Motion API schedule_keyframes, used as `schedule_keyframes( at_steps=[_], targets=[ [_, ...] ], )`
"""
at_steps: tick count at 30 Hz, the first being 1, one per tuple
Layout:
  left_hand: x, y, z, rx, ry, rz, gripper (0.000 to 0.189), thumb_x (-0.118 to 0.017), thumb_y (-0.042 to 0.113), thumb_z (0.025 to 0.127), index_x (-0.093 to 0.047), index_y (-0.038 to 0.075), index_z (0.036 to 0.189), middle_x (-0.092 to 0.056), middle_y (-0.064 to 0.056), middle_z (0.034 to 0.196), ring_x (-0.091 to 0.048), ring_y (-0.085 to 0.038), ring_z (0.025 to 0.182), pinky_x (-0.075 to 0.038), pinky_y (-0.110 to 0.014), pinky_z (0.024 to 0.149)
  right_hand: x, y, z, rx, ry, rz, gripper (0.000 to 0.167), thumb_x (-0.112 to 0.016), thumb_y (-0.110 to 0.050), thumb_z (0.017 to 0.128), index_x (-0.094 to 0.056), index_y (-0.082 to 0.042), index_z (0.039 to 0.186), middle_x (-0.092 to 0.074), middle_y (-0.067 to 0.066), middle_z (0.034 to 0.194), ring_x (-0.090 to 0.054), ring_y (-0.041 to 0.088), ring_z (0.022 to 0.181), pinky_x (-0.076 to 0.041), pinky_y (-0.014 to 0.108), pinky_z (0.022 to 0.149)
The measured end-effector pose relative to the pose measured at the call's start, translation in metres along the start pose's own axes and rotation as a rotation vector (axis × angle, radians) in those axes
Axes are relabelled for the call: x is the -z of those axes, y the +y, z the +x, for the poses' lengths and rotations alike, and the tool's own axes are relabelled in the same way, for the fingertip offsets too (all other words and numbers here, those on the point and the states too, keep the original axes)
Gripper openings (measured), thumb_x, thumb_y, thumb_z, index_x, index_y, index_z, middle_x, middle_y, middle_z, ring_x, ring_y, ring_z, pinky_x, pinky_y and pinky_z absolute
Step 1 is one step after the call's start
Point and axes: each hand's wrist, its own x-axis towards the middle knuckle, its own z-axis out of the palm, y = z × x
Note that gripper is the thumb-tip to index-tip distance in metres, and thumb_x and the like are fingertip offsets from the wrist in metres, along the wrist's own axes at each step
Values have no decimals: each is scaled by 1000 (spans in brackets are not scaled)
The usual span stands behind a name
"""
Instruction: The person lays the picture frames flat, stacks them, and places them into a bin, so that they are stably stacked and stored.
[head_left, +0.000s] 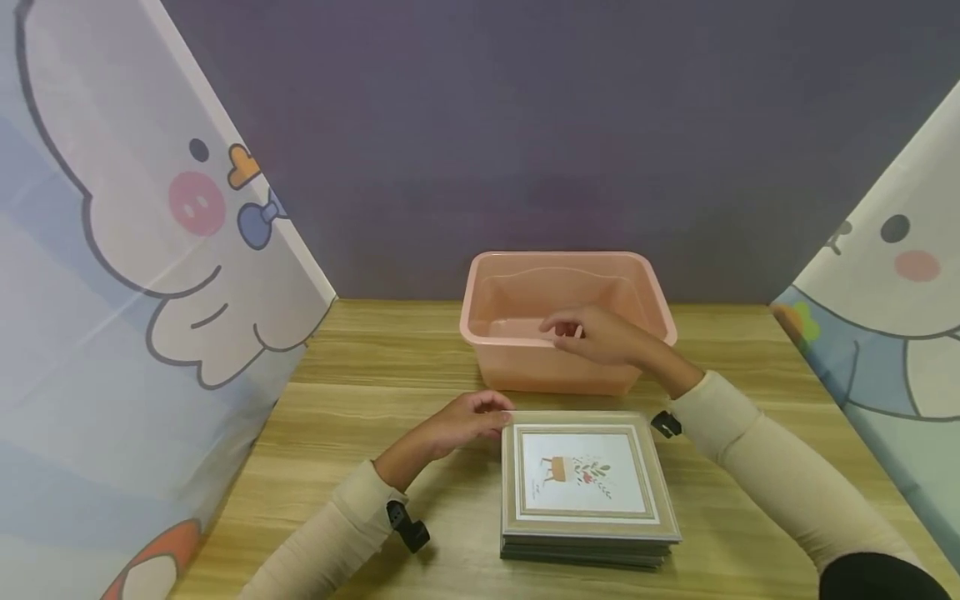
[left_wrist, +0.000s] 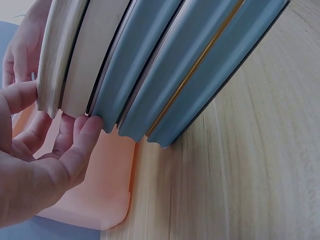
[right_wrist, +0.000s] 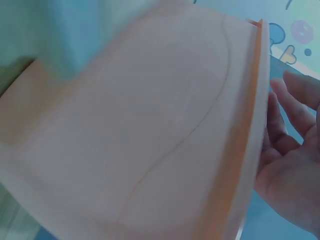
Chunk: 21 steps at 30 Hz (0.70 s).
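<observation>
A stack of several picture frames (head_left: 581,479) lies on the wooden table; the top one has a beige border around a plant drawing. My left hand (head_left: 467,421) bends its fingers around the far left corner, with thumb and fingertips on the frame edges. The left wrist view shows these fingers (left_wrist: 82,142) at the upper frames' edges, above blue-grey moulded sides. Over the near rim of a pink plastic tub (head_left: 558,371) hovers my right hand (head_left: 596,335), loosely curled and holding nothing. The right wrist view has this hand (right_wrist: 295,150) beside the tub's rim.
The tub stands just behind the stack, against a dark back wall (head_left: 480,150). Cartoon-printed panels (head_left: 150,292) border the table on both sides. Wood-grain tabletop (head_left: 352,367) shows around the stack and tub.
</observation>
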Motion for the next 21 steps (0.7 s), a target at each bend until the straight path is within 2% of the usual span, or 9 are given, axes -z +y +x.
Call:
schedule_keyframes(
  at_steps=[6, 9, 12, 15, 19, 21],
  targets=[
    [0, 0, -1, -21, -16, 25, 31, -63, 18, 101, -61, -2, 124, -59, -4, 107, -63, -11, 94, -56, -51, 99, 12, -4, -25, 0, 136, 13, 19, -69, -1, 93, -74, -2, 111, -68, 1, 86, -60, 10, 80, -55, 28, 71],
    [0, 3, -3, -30, -18, 44, 32, -65, 17, 100, -61, -2, 125, -58, -4, 108, -62, -11, 95, -56, -50, 98, 17, -4, -40, -4, 138, 28, 13, -69, -2, 94, -74, -5, 105, -70, 0, 86, -57, 5, 76, -53, 24, 67],
    [0, 5, -5, -31, -27, 46, 34, -66, 15, 98, -59, -2, 127, -59, -4, 109, -61, -11, 96, -57, -45, 97, 21, -3, -56, -4, 59, 61, 9, -69, -5, 96, -74, -9, 102, -70, -2, 89, -55, 2, 73, -52, 24, 65],
    [-1, 6, -6, -24, -39, 41, 37, -68, 15, 97, -58, -2, 128, -58, -5, 109, -61, -12, 97, -56, -42, 96, 23, -1, -70, 2, -65, 95, 9, -68, -10, 98, -73, -14, 105, -66, -5, 89, -54, 3, 73, -51, 24, 64],
    [-2, 6, -8, -10, -47, 39, 42, -69, 16, 96, -56, -1, 132, -57, -6, 111, -59, -13, 98, -56, -38, 94, 21, 4, -85, 22, -194, 110, 12, -66, -16, 100, -71, -19, 110, -61, -10, 89, -54, 2, 78, -52, 23, 68],
    [-2, 6, -8, -6, -50, 34, 44, -70, 16, 95, -55, -1, 133, -56, -7, 112, -58, -14, 98, -55, -35, 92, 18, 7, -90, 28, -230, 101, 13, -65, -18, 101, -70, -17, 113, -63, -9, 93, -56, 1, 83, -53, 24, 72]
  ],
)
